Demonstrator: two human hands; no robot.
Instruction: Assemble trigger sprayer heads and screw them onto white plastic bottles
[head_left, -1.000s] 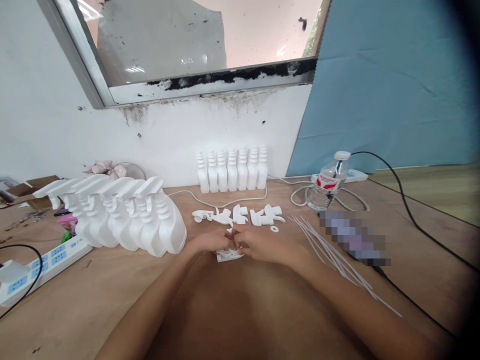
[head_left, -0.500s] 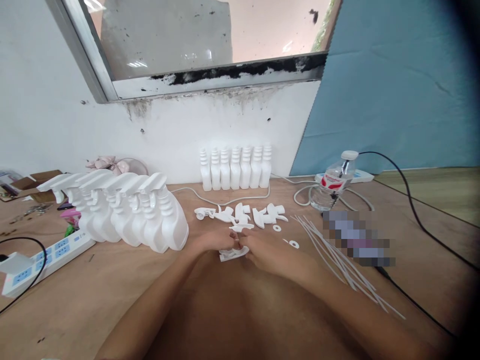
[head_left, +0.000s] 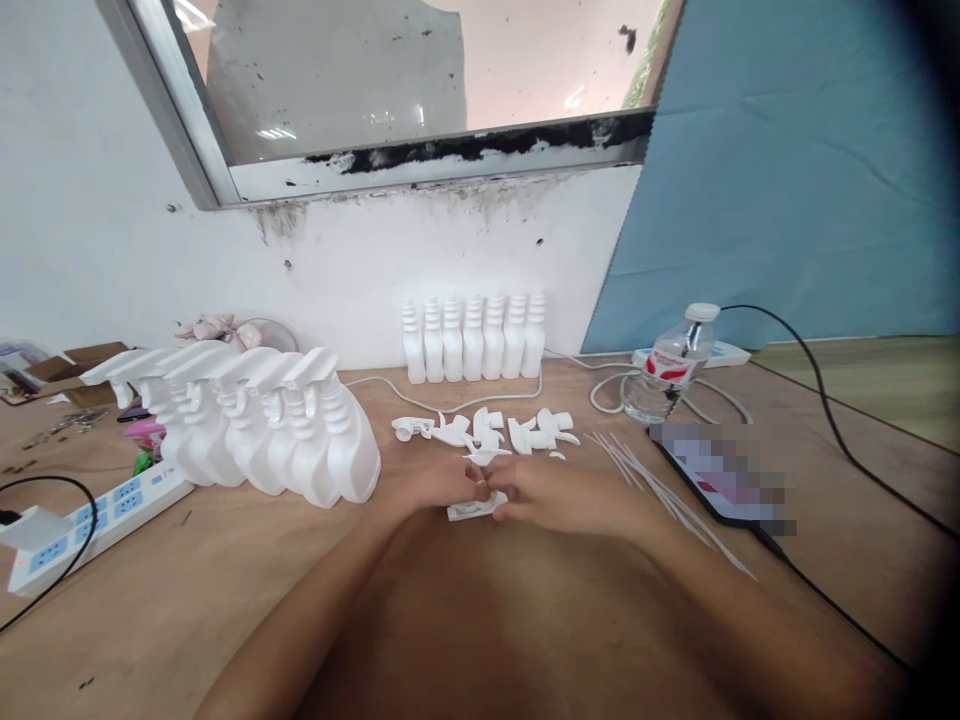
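Note:
My left hand [head_left: 439,485] and my right hand [head_left: 559,493] meet at the middle of the wooden table [head_left: 225,580], fingertips together on a small white spray-trigger part [head_left: 474,509] that rests on the table. Just beyond lies a loose heap of white trigger heads [head_left: 487,430]. Thin white dip tubes [head_left: 660,500] fan out to the right of my right hand, partly under my wrist. To the left stands a row of finished white spray bottles [head_left: 262,425]. A row of several headless white bottles [head_left: 472,338] stands against the wall.
A water bottle [head_left: 671,365] and a blurred phone [head_left: 720,475] with a black cable lie at right. A white power strip [head_left: 82,520] sits at the left edge, a second strip [head_left: 720,352] far right. Cardboard scraps and small clutter [head_left: 71,365] lie far left.
My right hand has slid back over the washers and tube ends beside it. Both hands stay closed on the small trigger part; the view shifted slightly.

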